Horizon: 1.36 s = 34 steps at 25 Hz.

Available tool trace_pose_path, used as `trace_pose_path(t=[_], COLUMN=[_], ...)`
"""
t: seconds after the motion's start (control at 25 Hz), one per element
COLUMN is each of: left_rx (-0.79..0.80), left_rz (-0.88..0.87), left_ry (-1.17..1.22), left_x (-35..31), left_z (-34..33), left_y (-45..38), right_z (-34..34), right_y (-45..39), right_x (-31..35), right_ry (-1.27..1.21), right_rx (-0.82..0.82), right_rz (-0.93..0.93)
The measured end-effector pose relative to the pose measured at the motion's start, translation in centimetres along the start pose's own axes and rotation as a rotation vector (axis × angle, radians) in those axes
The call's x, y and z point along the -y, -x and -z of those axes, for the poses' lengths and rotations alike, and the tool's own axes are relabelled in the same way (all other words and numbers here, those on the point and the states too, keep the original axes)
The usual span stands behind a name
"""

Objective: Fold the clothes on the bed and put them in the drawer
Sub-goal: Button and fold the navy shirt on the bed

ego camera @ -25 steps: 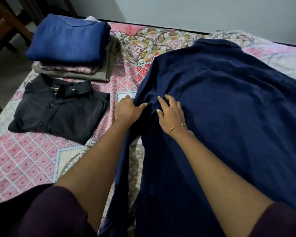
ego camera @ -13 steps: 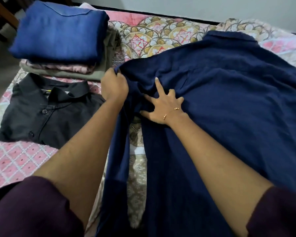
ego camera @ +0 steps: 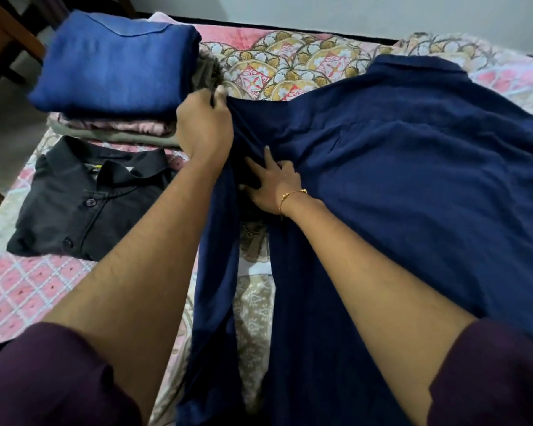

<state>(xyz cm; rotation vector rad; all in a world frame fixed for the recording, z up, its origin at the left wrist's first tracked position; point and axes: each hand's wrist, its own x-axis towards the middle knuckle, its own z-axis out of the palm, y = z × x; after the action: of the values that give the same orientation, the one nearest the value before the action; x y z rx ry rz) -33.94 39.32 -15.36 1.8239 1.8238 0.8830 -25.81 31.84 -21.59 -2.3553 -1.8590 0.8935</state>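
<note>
— So where do we have the navy shirt (ego camera: 413,186)?

— Spread back-up across the bed (ego camera: 290,66), collar toward the far edge, its body filling the right side. Our left hand (ego camera: 205,130) has its fingers curled round the shirt's left shoulder edge, so that grip is pinching a fold of navy cloth and holding it raised just above the bedspread, close beside the stack of folded clothes (ego camera: 114,96).

— And the other hand?

— Our right hand (ego camera: 273,186) lies flat on the shirt just below and to the right of that pinched fold, fingers spread and pressing the fabric down. A thin gold bracelet (ego camera: 293,195) sits at the wrist. Between our two forearms the sleeve hangs toward us, with a strip of bedspread showing between it and the shirt's body.

— What else is on the bed?

— A black buttoned shirt (ego camera: 83,204), folded, lies to the left, nearer to us than the stack. A blue garment tops the stack, with pinkish and olive pieces under it.
</note>
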Motion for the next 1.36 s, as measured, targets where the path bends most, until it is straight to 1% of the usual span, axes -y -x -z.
trace_pose_path(t=[0.04,0.08,0.12,0.2,0.24,0.28,0.32,0.36,0.4,0.44,0.48,0.52,0.56,0.6,0.64,0.72,0.8,0.84,0.88,0.92,1.0,1.08,1.12,1.2,1.24,1.36], left_rx=[0.020,0.048,0.100,0.240,0.355,0.502,0.657,0.787,0.890,0.955,1.000,1.026,1.034,1.006,0.932,0.690,0.482,0.434,0.415,0.418,0.426,0.461,0.503,0.562,0.566,0.500], left_rz=[0.017,0.051,0.097,0.192,0.208,0.204,0.156,0.059,-0.030,-0.098,-0.137,-0.126,-0.082,-0.030,-0.018,-0.100,-0.225,-0.282,-0.321,-0.322,-0.252,-0.152,-0.078,0.097,0.190,0.416], left_ry=[0.067,0.159,0.282,0.583,0.693,0.749,0.744,0.674,0.592,0.509,0.463,0.466,0.501,0.524,0.519,0.397,0.158,0.022,-0.095,-0.182,-0.213,-0.098,-0.008,0.197,0.290,0.487], left_x=[-0.3,-0.5,-0.6,-1.2,-1.7,-2.3,-3.0,-3.6,-4.4,-4.6,-4.9,-4.9,-5.2,-5.4,-5.7,-5.8,-5.3,-4.8,-4.3,-3.7,-2.9,-2.8,-3.0,-3.1,-2.9,-1.1], left_z=[-0.1,-0.4,-0.9,-1.2,-1.5,-2.0,-2.8,-3.8,-5.0,-6.3,-7.3,-8.4,-9.1,-9.3,-9.4,-9.5,-9.4,-9.5,-9.4,-9.5,-9.5,-9.5,-9.5,-9.4,-9.3,-8.9], left_y=[0.1,0.2,0.2,0.9,1.9,3.4,5.3,7.6,10.1,12.3,14.2,15.6,16.6,17.0,17.2,16.6,14.9,13.9,13.1,12.3,11.0,10.1,9.7,8.3,7.4,4.5], right_z=[-0.2,-0.2,0.0,0.8,1.1,1.6,1.8,1.7,1.6,2.2,2.5,2.5,2.6,2.5,2.1,1.7,1.6,1.7,1.9,2.1,2.7,3.8,4.3,5.2,5.6,6.4], right_y=[-0.2,-0.1,0.2,0.8,0.9,1.3,1.8,2.3,3.1,4.6,6.4,8.3,9.9,11.3,11.6,11.6,10.6,10.0,9.5,8.9,7.7,6.0,4.7,1.9,0.8,-2.3], right_x=[0.1,0.2,0.1,-1.1,-1.8,-2.9,-4.0,-5.5,-7.3,-8.5,-9.9,-11.4,-12.5,-13.6,-14.1,-14.6,-14.8,-14.8,-14.8,-14.6,-14.1,-13.1,-12.5,-10.5,-9.2,-6.0], right_ry=[-0.057,-0.203,-0.481,-1.240,-1.493,-1.669,-1.776,-1.811,-1.833,-1.823,-1.893,-1.924,-1.880,-1.790,-1.709,-1.491,-1.271,-1.229,-1.244,-1.302,-1.542,-1.778,-1.834,-1.860,-1.849,-1.802], right_rx=[0.047,0.042,-0.014,-0.173,-0.219,-0.232,-0.282,-0.398,-0.471,-0.499,-0.456,-0.396,-0.332,-0.285,-0.274,-0.333,-0.400,-0.419,-0.425,-0.422,-0.411,-0.407,-0.386,-0.292,-0.250,-0.187], right_rz=[0.030,0.053,0.061,-0.077,-0.190,-0.248,-0.281,-0.261,-0.244,-0.287,-0.247,-0.220,-0.247,-0.292,-0.362,-0.422,-0.411,-0.411,-0.422,-0.434,-0.436,-0.389,-0.385,-0.346,-0.313,-0.216])
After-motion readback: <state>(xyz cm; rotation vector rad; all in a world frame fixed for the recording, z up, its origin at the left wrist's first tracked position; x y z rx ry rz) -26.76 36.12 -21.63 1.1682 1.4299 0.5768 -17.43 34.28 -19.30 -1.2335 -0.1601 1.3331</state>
